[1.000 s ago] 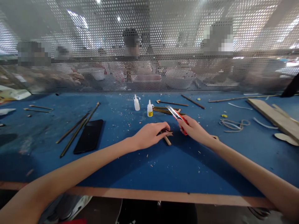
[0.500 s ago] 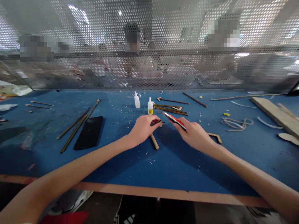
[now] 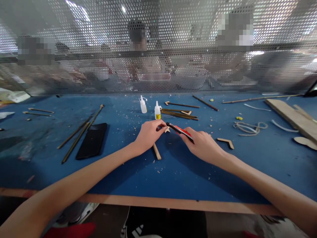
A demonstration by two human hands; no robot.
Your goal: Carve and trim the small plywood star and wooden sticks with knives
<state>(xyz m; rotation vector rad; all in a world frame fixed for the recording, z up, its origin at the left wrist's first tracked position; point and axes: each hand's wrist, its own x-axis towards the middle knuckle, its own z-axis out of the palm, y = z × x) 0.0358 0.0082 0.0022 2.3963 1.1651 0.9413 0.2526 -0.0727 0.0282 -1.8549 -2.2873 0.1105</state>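
My left hand (image 3: pixel 151 134) is closed in a pinch near the middle of the blue table, its fingertips on a small pale wooden piece (image 3: pixel 167 130) with a pointed outline. Out from under this hand runs a short round wooden stick (image 3: pixel 157 152); whether the hand grips it is hidden. My right hand (image 3: pixel 201 142) is wrapped round a red and black utility knife (image 3: pixel 182 131). The knife's front end touches or nearly touches the wooden piece beside my left fingertips. Just beyond my left hand stands a white glue bottle (image 3: pixel 157 112) with a yellow label.
A second glue bottle (image 3: pixel 143 105) stands behind. Thin sticks (image 3: pixel 179 114) lie beyond the hands. To the left are a black phone (image 3: pixel 92 141) and more sticks (image 3: pixel 74 132). An L-shaped wooden piece (image 3: pixel 226 142), string (image 3: pixel 250 128) and a board (image 3: pixel 287 114) lie right. Perforated mesh (image 3: pixel 158 72) closes the back.
The knife has come left and its front end now meets the small piece at my left fingertips. The wooden stick has shifted slightly left. The whole view has moved a little.
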